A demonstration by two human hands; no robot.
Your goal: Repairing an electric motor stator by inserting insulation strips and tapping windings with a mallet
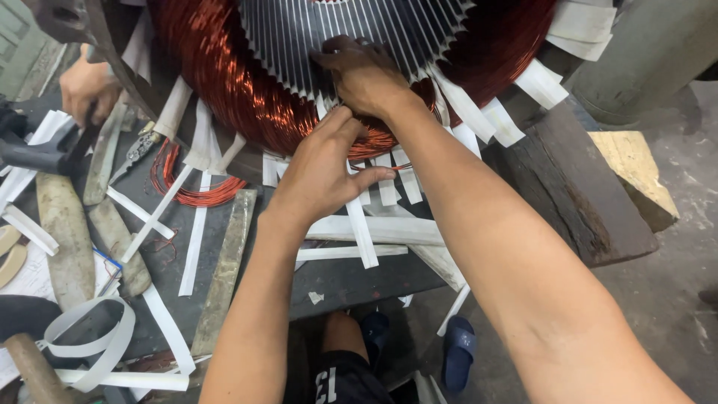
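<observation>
- Pinching with thumb and fingers, the left hand is closing its grip on a thin white insulation paper strip at the lower rim of the large stator, just right of the frame's centre.
- Reaching above it, the right hand is pressing curled fingertips onto the coppery-red enamelled wire winding where it meets the grey slotted steel core at top centre; whether this grip is actually holding anything I cannot tell.
- Judging by looks, the paper strip is light, springy and easy to crease or tear, so taking it near the slot, flat between the finger pads, seems best; the wire bundle looks stiff yet easily scratched.
- Many more white strips are fanning out around the winding, and loose ones are lying on the dark grey bench below it.
- Lying at the left of the frame are a small coil of red copper wire, worn wooden sticks, a loop of white tape and a long flat metal bar.
- Another person's hand is working at the upper left.
- Propping the stator at the right is a dark timber block, standing over a stained concrete floor.
</observation>
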